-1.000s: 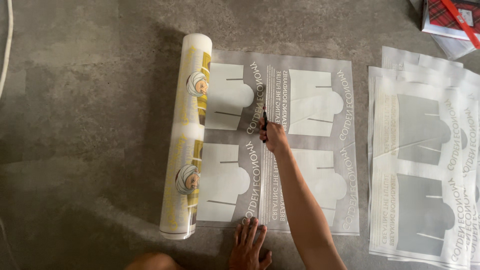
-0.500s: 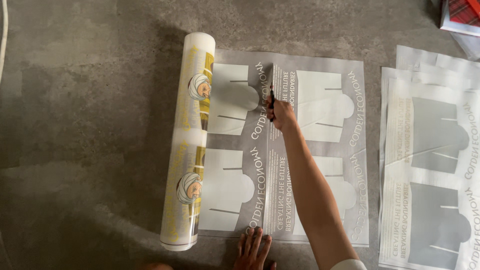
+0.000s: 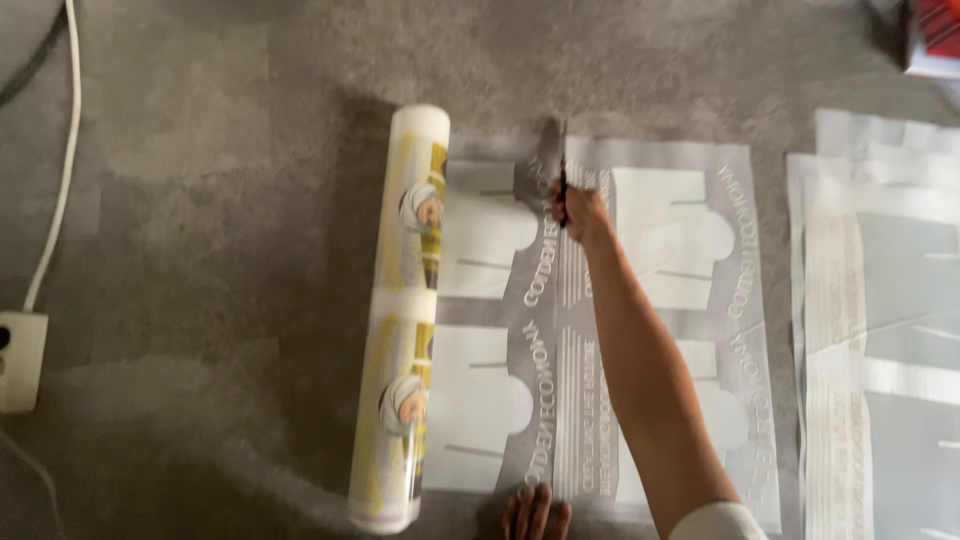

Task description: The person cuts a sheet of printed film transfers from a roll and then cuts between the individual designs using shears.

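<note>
Your right hand (image 3: 582,212) sits in the upper middle of the frame, its fingers clenched around a thin dark tool (image 3: 563,190) — blurred, so you cannot tell just what kind of blade or cutter it is. The tool's tip rests on the printed film sheet (image 3: 650,330), close to the sheet's far edge, along the line that runs down between the two columns of pale shirt-shaped prints. Your forearm stretches from the lower right of the frame up across the sheet to that point.

The sheet lies flat on the grey floor (image 3: 200,250), filling the centre of the frame. On its left edge it runs into the roll (image 3: 405,320) it unwinds from, a long white tube with yellow printing and two small printed figures, lying top to bottom just left of centre.

Your left hand (image 3: 535,515) shows only at the bottom edge — fingers spread and released, pressing flat on the near edge of the sheet, holding nothing.

To the right, well apart from the sheet under your hands, a stack of cut sheets (image 3: 880,330) with the same pale prints lies on the floor. In the upper right corner sits a red and white object (image 3: 930,40), too cropped to identify. At the far left a white cable (image 3: 65,160) runs down to a white socket block (image 3: 20,360).
</note>
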